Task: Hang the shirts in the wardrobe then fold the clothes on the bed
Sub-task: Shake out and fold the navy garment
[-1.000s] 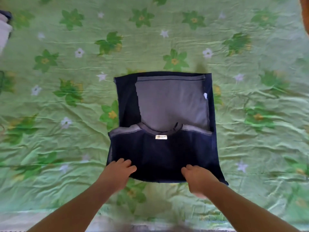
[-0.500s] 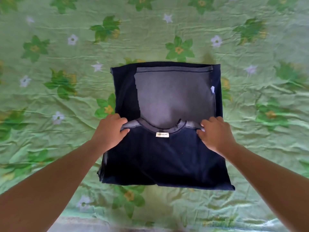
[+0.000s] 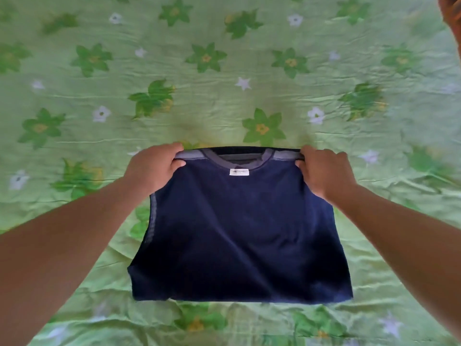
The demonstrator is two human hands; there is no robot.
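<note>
Pinched navy shirt (image 3: 239,233) at both shoulder corners with left hand (image 3: 152,168) and right hand (image 3: 324,171); kept lower half lying on green floral bedsheet (image 3: 249,71). Judged best: held corners level and taut, lowered together, squared to hem.

home bedroom: bed (image 3: 374,221) with wrinkled green floral sheet (image 3: 224,71), navy shirt (image 3: 239,233) laid on it for folding.

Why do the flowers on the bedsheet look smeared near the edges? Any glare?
Head view: the bedsheet blurs and bows toward the edges, typical of a wide lens; the navy shirt is sharper mid-frame, though its label is unreadable; lighting soft, no glare.
</note>
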